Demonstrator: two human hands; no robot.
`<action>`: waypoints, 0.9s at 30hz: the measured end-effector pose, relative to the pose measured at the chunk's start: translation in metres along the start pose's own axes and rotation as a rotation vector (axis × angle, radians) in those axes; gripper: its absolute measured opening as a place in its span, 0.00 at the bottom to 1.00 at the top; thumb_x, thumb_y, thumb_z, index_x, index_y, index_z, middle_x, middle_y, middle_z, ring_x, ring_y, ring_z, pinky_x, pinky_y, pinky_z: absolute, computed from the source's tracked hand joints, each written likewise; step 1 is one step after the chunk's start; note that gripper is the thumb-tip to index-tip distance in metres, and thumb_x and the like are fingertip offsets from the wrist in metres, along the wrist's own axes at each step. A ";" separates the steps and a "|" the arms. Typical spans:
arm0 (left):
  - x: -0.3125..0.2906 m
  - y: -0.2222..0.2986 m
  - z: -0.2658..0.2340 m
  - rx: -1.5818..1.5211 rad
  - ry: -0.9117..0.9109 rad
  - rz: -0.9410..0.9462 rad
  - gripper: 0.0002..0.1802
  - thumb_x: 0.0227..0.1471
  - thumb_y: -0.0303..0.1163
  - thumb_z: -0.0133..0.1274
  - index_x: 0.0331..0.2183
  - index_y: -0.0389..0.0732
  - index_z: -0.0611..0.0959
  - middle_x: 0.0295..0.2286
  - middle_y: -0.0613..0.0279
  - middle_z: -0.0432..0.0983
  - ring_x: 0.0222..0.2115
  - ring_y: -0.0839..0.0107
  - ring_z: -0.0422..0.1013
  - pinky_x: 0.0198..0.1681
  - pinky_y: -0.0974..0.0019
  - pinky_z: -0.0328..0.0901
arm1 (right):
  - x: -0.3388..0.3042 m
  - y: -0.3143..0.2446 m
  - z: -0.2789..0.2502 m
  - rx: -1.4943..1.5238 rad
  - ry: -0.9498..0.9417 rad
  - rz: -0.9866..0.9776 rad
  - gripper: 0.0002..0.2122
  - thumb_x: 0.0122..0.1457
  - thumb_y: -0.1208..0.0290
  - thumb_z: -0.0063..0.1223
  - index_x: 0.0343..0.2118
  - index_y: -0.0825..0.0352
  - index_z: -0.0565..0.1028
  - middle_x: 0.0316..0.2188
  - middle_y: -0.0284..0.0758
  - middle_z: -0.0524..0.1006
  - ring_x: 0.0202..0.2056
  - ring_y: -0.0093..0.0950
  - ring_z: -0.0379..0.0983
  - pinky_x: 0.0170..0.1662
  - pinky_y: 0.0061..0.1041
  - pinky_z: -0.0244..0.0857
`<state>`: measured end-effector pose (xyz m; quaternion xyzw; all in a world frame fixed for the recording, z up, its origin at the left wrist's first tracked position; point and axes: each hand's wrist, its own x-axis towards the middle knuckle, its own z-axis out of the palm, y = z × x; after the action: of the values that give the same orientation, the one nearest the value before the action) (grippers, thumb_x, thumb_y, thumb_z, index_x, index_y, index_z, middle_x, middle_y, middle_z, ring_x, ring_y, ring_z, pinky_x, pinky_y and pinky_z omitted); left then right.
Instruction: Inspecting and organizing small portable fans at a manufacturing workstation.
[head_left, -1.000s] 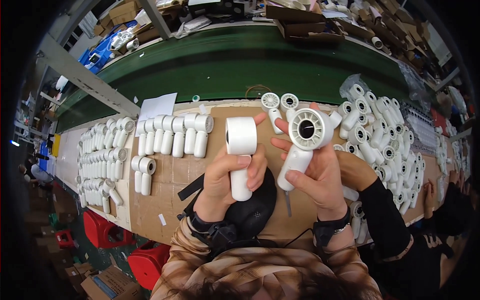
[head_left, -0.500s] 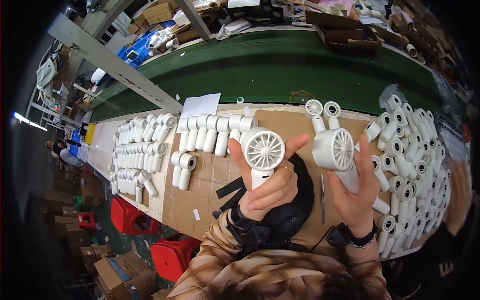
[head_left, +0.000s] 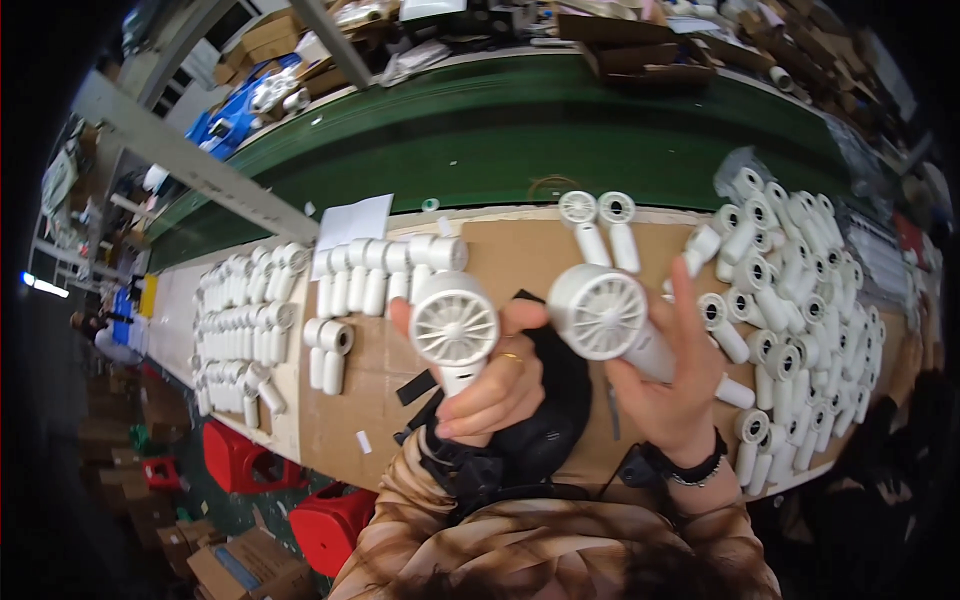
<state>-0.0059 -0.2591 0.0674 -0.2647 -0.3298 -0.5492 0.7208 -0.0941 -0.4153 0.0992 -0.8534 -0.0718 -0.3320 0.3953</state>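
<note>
My left hand is closed round the handle of a white handheld fan. Its round ribbed head points up toward me, and the index finger stretches off to the right. In my right hand rests a second white handheld fan, gripped by its handle between thumb and palm, fingers reaching upward. That fan is tilted, its head leaning left toward the first one. The two heads are apart. Beyond the right hand, two fans lie side by side on the cardboard.
Many white fans are heaped at the right. Rows of fans stand at the left, with a shorter row nearer. A black object lies under my hands. A green conveyor belt runs behind; red stools stand lower left.
Both hands have shifted left in view with their fans. The right fan's head has tipped further toward the left and its ribbed face shows more fully. The table has also slid left in view.
</note>
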 end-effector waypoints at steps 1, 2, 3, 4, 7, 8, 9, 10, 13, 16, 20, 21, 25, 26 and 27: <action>0.001 -0.001 0.000 -0.023 -0.014 -0.008 0.46 0.48 0.58 0.48 0.56 0.36 0.52 0.12 0.57 0.69 0.12 0.66 0.71 0.10 0.74 0.64 | 0.002 -0.001 0.000 0.008 0.002 -0.030 0.38 0.41 0.83 0.57 0.57 0.73 0.52 0.38 0.44 0.76 0.37 0.29 0.74 0.40 0.21 0.65; 0.000 0.000 0.000 -0.009 -0.008 0.005 0.45 0.48 0.58 0.48 0.56 0.36 0.53 0.12 0.56 0.69 0.12 0.65 0.71 0.10 0.74 0.64 | 0.003 0.000 0.000 0.022 0.004 -0.059 0.37 0.41 0.83 0.57 0.57 0.73 0.53 0.38 0.45 0.76 0.37 0.30 0.75 0.40 0.21 0.66; 0.000 0.000 0.000 0.008 0.000 0.018 0.44 0.49 0.57 0.47 0.55 0.36 0.53 0.12 0.56 0.69 0.12 0.65 0.71 0.10 0.74 0.64 | 0.003 0.002 -0.001 0.004 0.008 -0.052 0.37 0.41 0.83 0.57 0.57 0.73 0.53 0.38 0.45 0.76 0.37 0.30 0.75 0.40 0.21 0.66; 0.000 -0.001 -0.003 0.027 0.008 0.032 0.43 0.49 0.57 0.47 0.55 0.36 0.54 0.12 0.55 0.69 0.12 0.65 0.71 0.10 0.74 0.64 | 0.003 0.003 -0.001 -0.005 0.014 -0.078 0.37 0.41 0.82 0.58 0.56 0.73 0.53 0.39 0.45 0.76 0.37 0.31 0.75 0.40 0.22 0.66; 0.003 0.000 -0.008 0.068 -0.018 0.059 0.50 0.46 0.61 0.47 0.55 0.32 0.50 0.13 0.58 0.70 0.12 0.68 0.70 0.10 0.76 0.63 | 0.003 0.005 -0.003 -0.006 0.026 -0.137 0.37 0.40 0.81 0.59 0.56 0.73 0.54 0.39 0.45 0.76 0.37 0.34 0.75 0.40 0.23 0.66; 0.004 0.000 -0.009 0.095 -0.029 0.076 0.53 0.45 0.63 0.47 0.56 0.30 0.48 0.14 0.59 0.70 0.12 0.70 0.70 0.09 0.76 0.63 | 0.003 0.006 -0.004 -0.019 0.032 -0.144 0.37 0.40 0.81 0.59 0.56 0.73 0.54 0.39 0.45 0.76 0.37 0.34 0.75 0.40 0.23 0.66; 0.004 0.001 -0.008 0.096 -0.030 0.075 0.53 0.45 0.63 0.47 0.56 0.30 0.48 0.14 0.59 0.70 0.12 0.70 0.70 0.09 0.76 0.63 | 0.002 0.006 -0.005 -0.031 0.038 -0.151 0.37 0.40 0.81 0.59 0.55 0.73 0.54 0.38 0.45 0.76 0.38 0.35 0.74 0.40 0.23 0.66; 0.005 0.002 -0.007 0.125 -0.024 0.063 0.53 0.45 0.63 0.47 0.55 0.29 0.48 0.14 0.59 0.70 0.11 0.71 0.70 0.09 0.77 0.63 | 0.002 0.006 -0.006 -0.042 0.043 -0.160 0.37 0.40 0.81 0.60 0.55 0.73 0.54 0.38 0.44 0.76 0.38 0.35 0.74 0.40 0.23 0.66; 0.006 0.003 -0.006 0.187 -0.014 0.041 0.53 0.46 0.63 0.47 0.55 0.29 0.49 0.14 0.60 0.70 0.11 0.71 0.69 0.10 0.77 0.63 | 0.006 0.005 -0.003 -0.013 0.145 -0.209 0.33 0.36 0.83 0.58 0.51 0.73 0.61 0.39 0.40 0.76 0.33 0.31 0.73 0.35 0.23 0.67; 0.005 0.003 -0.003 0.229 -0.003 0.045 0.54 0.45 0.63 0.46 0.55 0.28 0.47 0.12 0.61 0.69 0.10 0.72 0.68 0.10 0.77 0.62 | 0.007 0.003 0.000 -0.004 0.206 -0.239 0.31 0.34 0.84 0.57 0.49 0.74 0.64 0.39 0.37 0.76 0.30 0.30 0.72 0.33 0.22 0.67; -0.001 0.002 0.006 0.265 0.086 0.040 0.56 0.44 0.65 0.45 0.55 0.28 0.46 0.12 0.62 0.68 0.09 0.73 0.67 0.09 0.77 0.62 | -0.001 0.002 -0.002 0.005 0.166 -0.225 0.33 0.37 0.83 0.57 0.52 0.74 0.60 0.39 0.39 0.75 0.32 0.31 0.71 0.36 0.23 0.66; 0.000 0.000 0.008 0.290 0.093 0.045 0.56 0.44 0.65 0.45 0.55 0.28 0.46 0.12 0.62 0.68 0.09 0.73 0.67 0.09 0.77 0.62 | -0.005 0.004 -0.005 0.014 0.103 -0.201 0.34 0.41 0.82 0.57 0.54 0.74 0.56 0.41 0.44 0.74 0.33 0.30 0.72 0.37 0.23 0.66; 0.005 -0.005 0.004 0.299 0.128 0.050 0.59 0.42 0.69 0.43 0.55 0.28 0.44 0.11 0.63 0.66 0.08 0.74 0.66 0.08 0.77 0.61 | -0.008 0.004 -0.003 0.128 0.069 -0.083 0.30 0.48 0.80 0.52 0.55 0.74 0.53 0.42 0.46 0.71 0.33 0.26 0.71 0.35 0.22 0.65; 0.005 -0.005 0.003 0.291 0.137 0.045 0.60 0.41 0.70 0.42 0.55 0.28 0.43 0.11 0.63 0.66 0.08 0.74 0.66 0.08 0.78 0.61 | -0.008 0.003 -0.002 0.160 0.081 -0.028 0.28 0.50 0.79 0.50 0.54 0.74 0.53 0.42 0.45 0.70 0.31 0.25 0.70 0.34 0.21 0.65; 0.005 -0.005 0.004 0.279 0.146 0.039 0.60 0.41 0.71 0.42 0.55 0.29 0.43 0.11 0.63 0.65 0.08 0.74 0.66 0.08 0.78 0.60 | -0.008 0.002 0.000 0.173 0.081 -0.033 0.28 0.50 0.79 0.50 0.54 0.74 0.53 0.42 0.45 0.70 0.31 0.25 0.70 0.34 0.21 0.65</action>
<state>-0.0104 -0.2604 0.0736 -0.1278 -0.3445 -0.5015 0.7832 -0.0996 -0.4161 0.0926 -0.8006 -0.0979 -0.3654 0.4646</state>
